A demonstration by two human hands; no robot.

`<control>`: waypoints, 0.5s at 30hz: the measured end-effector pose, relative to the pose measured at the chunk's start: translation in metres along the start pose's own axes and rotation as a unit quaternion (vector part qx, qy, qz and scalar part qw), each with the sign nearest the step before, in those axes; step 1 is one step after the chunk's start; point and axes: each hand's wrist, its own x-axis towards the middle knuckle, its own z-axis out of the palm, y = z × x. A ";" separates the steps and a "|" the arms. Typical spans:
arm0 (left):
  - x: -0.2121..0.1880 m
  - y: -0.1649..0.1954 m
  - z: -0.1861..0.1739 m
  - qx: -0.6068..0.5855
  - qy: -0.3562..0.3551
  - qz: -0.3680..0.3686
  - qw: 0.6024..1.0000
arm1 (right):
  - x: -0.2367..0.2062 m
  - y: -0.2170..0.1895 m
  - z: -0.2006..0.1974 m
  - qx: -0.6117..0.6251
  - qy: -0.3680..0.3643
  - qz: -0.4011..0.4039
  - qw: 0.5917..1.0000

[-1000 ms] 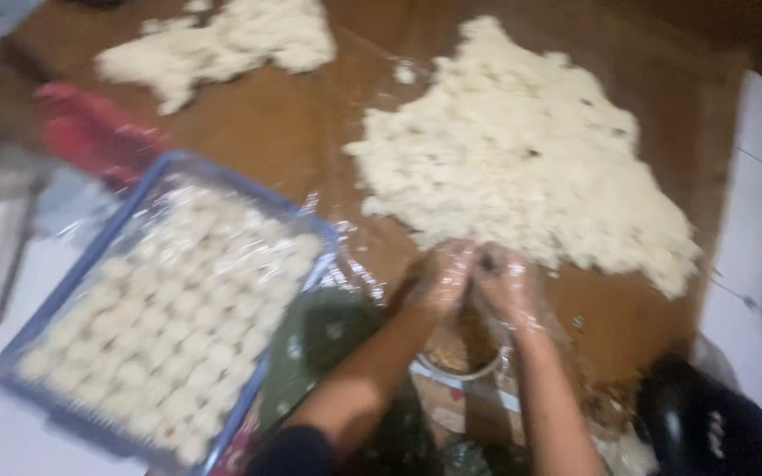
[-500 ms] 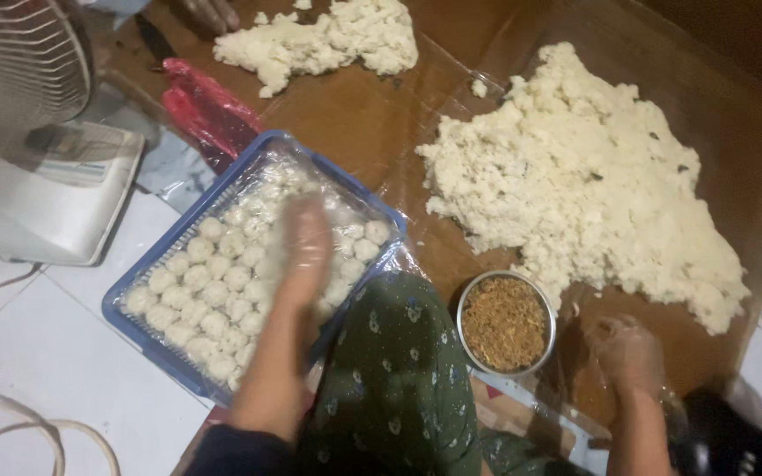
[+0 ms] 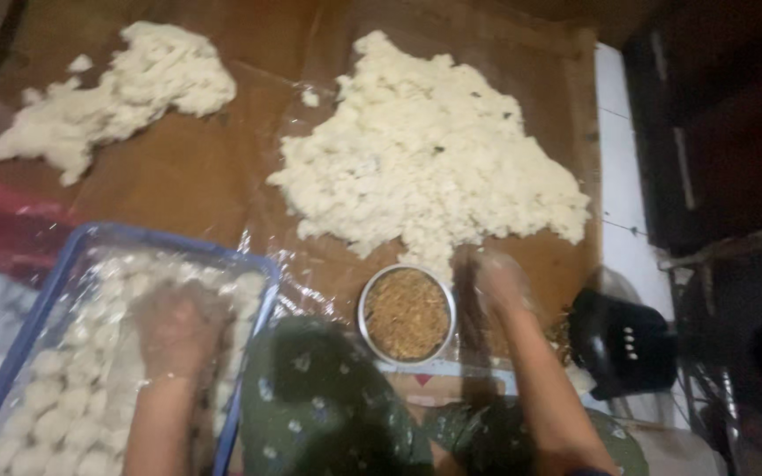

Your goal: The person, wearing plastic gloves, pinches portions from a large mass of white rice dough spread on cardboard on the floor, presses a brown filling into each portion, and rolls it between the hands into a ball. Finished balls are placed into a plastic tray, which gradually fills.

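White dough balls fill the blue tray (image 3: 72,264) at the brown sheet's near left corner, left hand (image 3: 174,330) flat on them, grip blurred, while the right hand (image 3: 500,286), fingers loosely spread and empty, risks tipping the adjacent filling bowl (image 3: 407,314).

White tiled floor (image 3: 615,167) right, dark furniture (image 3: 716,123) beyond, dim light

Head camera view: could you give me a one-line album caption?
Left hand in a blue tray of white balls, right hand at a white heap.
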 end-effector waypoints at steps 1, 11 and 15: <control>0.003 0.025 -0.015 -0.039 0.118 0.057 0.991 | 0.019 -0.011 -0.001 0.042 0.116 -0.096 0.988; 0.056 0.252 0.068 -0.125 -0.101 0.108 0.981 | 0.145 -0.100 0.072 -0.037 -0.283 0.077 0.955; 0.061 0.245 0.135 -0.064 -0.284 0.077 0.954 | 0.144 -0.092 0.078 -0.038 -0.294 0.096 0.950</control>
